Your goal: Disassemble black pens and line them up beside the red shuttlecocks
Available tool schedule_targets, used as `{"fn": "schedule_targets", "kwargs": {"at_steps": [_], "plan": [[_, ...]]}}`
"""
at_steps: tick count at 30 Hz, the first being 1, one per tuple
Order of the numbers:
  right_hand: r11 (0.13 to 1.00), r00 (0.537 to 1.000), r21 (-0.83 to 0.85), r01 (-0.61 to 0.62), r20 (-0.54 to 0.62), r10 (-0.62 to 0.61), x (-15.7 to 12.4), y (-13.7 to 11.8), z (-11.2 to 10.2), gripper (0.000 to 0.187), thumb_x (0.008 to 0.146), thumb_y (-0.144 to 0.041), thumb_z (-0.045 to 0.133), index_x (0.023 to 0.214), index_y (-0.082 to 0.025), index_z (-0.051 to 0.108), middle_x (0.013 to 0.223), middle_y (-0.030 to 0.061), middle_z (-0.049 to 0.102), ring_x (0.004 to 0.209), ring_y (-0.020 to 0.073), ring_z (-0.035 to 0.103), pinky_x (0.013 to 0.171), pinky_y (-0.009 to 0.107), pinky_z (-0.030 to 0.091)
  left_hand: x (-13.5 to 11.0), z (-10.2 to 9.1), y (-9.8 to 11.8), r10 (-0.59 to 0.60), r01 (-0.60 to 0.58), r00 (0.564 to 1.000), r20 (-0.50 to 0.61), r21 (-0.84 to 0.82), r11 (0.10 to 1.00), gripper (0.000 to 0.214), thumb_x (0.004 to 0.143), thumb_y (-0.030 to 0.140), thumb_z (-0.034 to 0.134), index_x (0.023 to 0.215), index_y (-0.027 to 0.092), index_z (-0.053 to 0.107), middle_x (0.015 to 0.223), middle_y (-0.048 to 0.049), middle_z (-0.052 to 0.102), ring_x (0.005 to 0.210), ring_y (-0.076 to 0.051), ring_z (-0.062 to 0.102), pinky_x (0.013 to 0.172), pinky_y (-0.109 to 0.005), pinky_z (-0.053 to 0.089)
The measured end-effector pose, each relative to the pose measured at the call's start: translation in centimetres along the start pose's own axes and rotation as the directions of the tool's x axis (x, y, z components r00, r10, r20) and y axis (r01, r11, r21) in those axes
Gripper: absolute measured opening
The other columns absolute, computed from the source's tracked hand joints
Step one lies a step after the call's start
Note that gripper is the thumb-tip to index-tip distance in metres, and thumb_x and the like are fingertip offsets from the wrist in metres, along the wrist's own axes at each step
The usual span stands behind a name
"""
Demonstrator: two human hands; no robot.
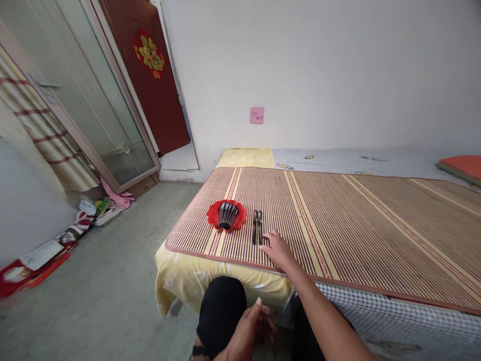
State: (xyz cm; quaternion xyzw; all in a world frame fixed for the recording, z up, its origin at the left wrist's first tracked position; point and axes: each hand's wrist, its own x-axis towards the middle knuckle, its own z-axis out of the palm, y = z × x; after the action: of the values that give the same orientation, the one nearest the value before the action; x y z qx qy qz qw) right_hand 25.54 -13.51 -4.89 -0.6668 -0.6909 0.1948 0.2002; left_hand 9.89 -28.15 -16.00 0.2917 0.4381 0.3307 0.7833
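Two black pens (257, 225) with silvery ends lie side by side on the striped bamboo mat (323, 215). Just right of their lower ends is my right hand (278, 249), thumb and fingers parted, holding nothing that I can see. To the left of the pair, a red scalloped plate (241, 220) bears several similar pens (227, 215) in a row. My left hand (253, 323) hovers near my knees, below the bed's front edge, its thumb raised and fingers loosely apart. It touches none of the pens.
Under the mat, a yellow cloth (180, 271) hangs over the bed's front corner. An orange-topped cushion (460, 168) lies at the far right. On the white wall is a pink note (257, 115). Papers and red items (41, 260) line the floor at left, near a glass door (93, 90).
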Motion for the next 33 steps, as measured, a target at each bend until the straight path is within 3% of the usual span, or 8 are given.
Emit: {"fn": "schedule_targets", "kwargs": {"at_steps": [11, 17, 33], "plan": [[0.998, 0.999, 0.041, 0.037, 0.014, -0.038, 0.1, 1.2, 0.4, 0.041, 0.085, -0.022, 0.066, 0.125, -0.017, 0.066, 0.127, 0.0105, 0.058, 0.087, 0.0171, 0.065, 0.083, 0.030, 0.047, -0.5, 0.1, 0.3, -0.001, 0.001, 1.000, -0.007, 0.002, 1.000, 0.079, 0.068, 0.089, 0.058, 0.093, 0.014, 0.065, 0.064, -0.0042, 0.070, 0.045, -0.013, 0.058, 0.045, -0.022, 0.026], [0.999, 0.999, 0.010, 0.034, 0.003, -0.034, 0.4, 1.3, 0.5, 0.037, 0.086, -0.022, 0.066, 0.123, -0.019, 0.067, 0.126, 0.0098, 0.059, 0.101, 0.0201, 0.065, 0.086, 0.028, 0.046, -0.3, 0.1, 0.1, -0.009, 0.009, 1.000, 0.007, -0.001, 1.000, 0.080, 0.067, 0.090, 0.057, 0.092, 0.014, 0.065, 0.064, -0.0041, 0.070, 0.045, -0.013, 0.058, 0.045, -0.022, 0.029], [1.000, 0.999, -0.021, 0.002, -0.037, -0.003, 0.0, 0.4, 0.5, 0.031, 0.089, -0.026, 0.064, 0.119, -0.018, 0.068, 0.124, 0.0103, 0.060, 0.105, 0.0226, 0.064, 0.085, 0.030, 0.047, -0.1, 0.1, 0.1, 0.002, -0.002, 1.000, -0.008, 0.022, 1.000, 0.080, 0.068, 0.090, 0.057, 0.092, 0.014, 0.065, 0.064, -0.0047, 0.070, 0.044, -0.013, 0.057, 0.045, -0.023, 0.028]]}}
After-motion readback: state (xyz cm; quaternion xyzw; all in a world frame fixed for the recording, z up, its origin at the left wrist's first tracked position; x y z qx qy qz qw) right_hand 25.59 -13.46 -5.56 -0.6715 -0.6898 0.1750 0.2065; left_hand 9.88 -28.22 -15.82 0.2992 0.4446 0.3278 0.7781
